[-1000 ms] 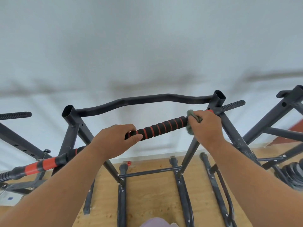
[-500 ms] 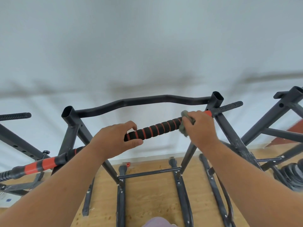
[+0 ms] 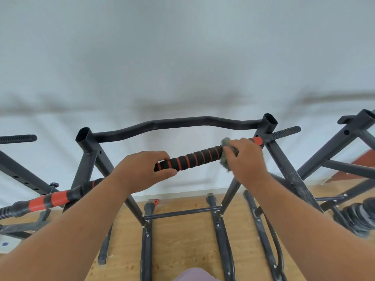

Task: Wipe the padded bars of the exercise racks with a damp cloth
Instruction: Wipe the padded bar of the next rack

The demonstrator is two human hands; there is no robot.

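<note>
The nearest rack [image 3: 284,167] is a dark metal frame standing on a wooden floor [image 3: 182,240] against a pale wall [image 3: 182,57], with a bent crossbar at its far side. More racks stand on either side, one at the left edge [image 3: 22,175] and one at the right edge [image 3: 345,151], so the job covers more than this one frame. Whether their bars are wiped already cannot be told from this view.

On the nearest rack, the padded bar [image 3: 192,158] runs from the left hand up to the right upright, black foam with red rings. A second padded bar [image 3: 50,199], black with wide red bands, slants away at the lower left and no cloth is near it.

The left hand [image 3: 142,171] grips the near end of the ringed bar, its fingers and thumb curled round the foam, seemingly to steady it. The right hand [image 3: 243,159] holds a small grey cloth [image 3: 224,157] wrapped on the bar near its far end, fingers curled over cloth and bar together.

As a judgement, the wiping of this bar is under way, with the cloth on the upper part. The ringed stretch between the hands, the end under the left hand, the lower-left bar and the neighbouring racks look like work to come.
</note>
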